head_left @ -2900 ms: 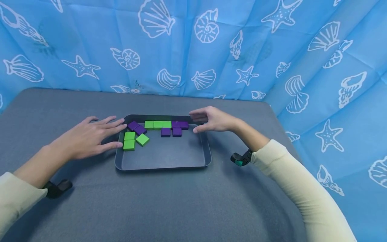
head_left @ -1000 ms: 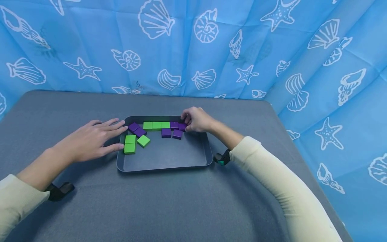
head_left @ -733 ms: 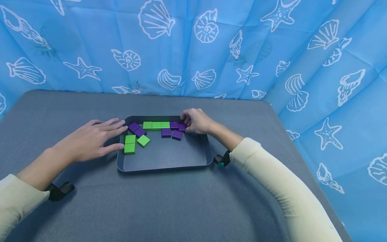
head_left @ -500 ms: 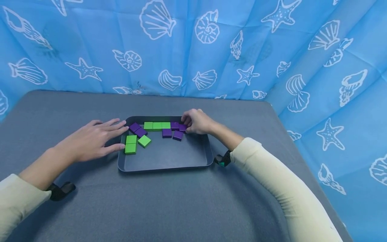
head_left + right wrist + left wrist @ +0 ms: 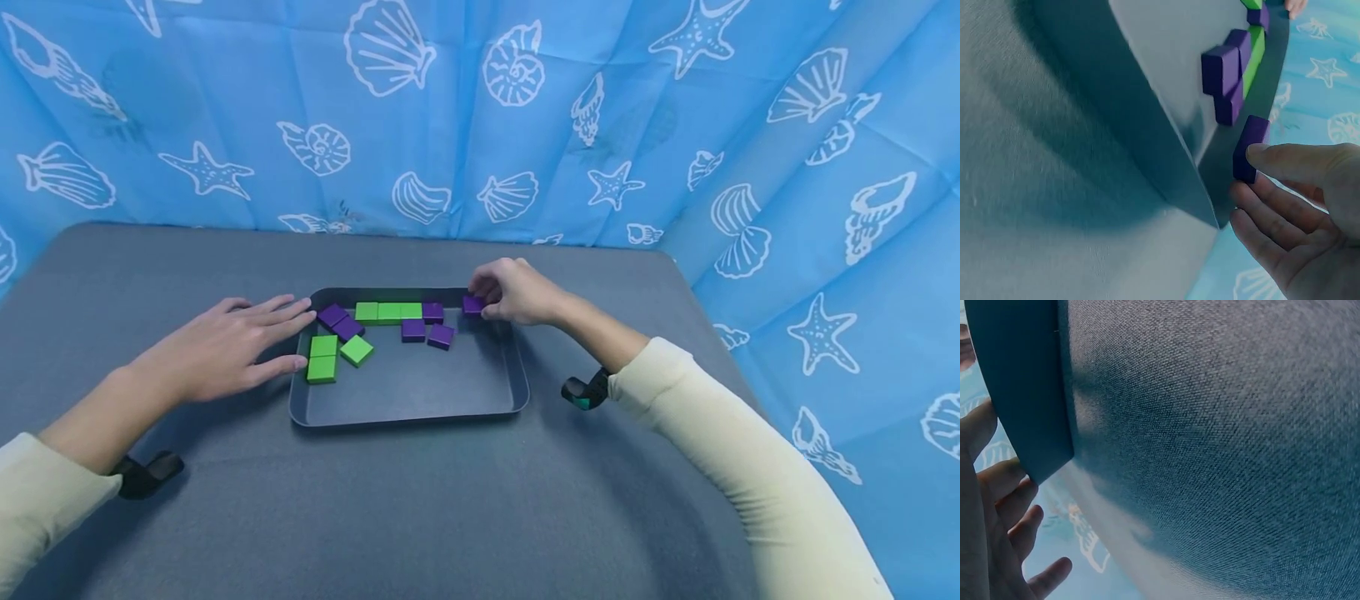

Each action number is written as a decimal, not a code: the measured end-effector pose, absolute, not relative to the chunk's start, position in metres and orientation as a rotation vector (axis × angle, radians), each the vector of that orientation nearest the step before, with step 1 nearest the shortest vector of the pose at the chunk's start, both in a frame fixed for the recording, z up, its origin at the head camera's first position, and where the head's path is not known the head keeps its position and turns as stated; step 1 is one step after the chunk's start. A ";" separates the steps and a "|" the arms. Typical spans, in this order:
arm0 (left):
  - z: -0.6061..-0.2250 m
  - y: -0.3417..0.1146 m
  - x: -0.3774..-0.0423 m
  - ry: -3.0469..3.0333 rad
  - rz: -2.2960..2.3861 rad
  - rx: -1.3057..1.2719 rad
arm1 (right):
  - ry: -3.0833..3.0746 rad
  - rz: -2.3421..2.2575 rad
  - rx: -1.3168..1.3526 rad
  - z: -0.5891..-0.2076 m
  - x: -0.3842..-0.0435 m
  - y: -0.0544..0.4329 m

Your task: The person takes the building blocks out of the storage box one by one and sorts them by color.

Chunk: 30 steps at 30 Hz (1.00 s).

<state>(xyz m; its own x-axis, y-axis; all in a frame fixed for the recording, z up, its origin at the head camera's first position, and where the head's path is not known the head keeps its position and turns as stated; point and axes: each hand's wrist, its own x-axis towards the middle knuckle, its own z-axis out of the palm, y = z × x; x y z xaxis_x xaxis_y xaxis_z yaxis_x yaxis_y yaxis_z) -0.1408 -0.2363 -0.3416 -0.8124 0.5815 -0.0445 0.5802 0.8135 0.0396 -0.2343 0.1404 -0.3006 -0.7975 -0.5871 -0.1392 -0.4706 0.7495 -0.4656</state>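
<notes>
Right hand (image 5: 517, 293) has just pulled a purple block (image 5: 473, 306) off the right end of the back row (image 5: 389, 313); fingers narrow, pinching it against the thumb. Block now sits near the far right corner of the tray (image 5: 420, 392), with a gap to the end purple block (image 5: 432, 313). Lifted or touching the tray floor: can't tell. For the work, it looks free to handle alone. Left hand (image 5: 221, 346) unchanged, fingers straight and spread, touching the tray's left side.
</notes>
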 end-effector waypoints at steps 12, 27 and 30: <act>-0.339 -0.237 -0.143 2.926 0.029 0.891 | 2.778 -0.734 -0.784 -0.296 -0.244 0.190; -0.341 -0.237 -0.144 2.925 0.049 0.871 | 2.768 -0.839 -0.695 -0.336 -0.253 0.237; -0.342 -0.236 -0.145 2.919 0.049 0.874 | 2.772 -0.828 -0.689 -0.344 -0.253 0.241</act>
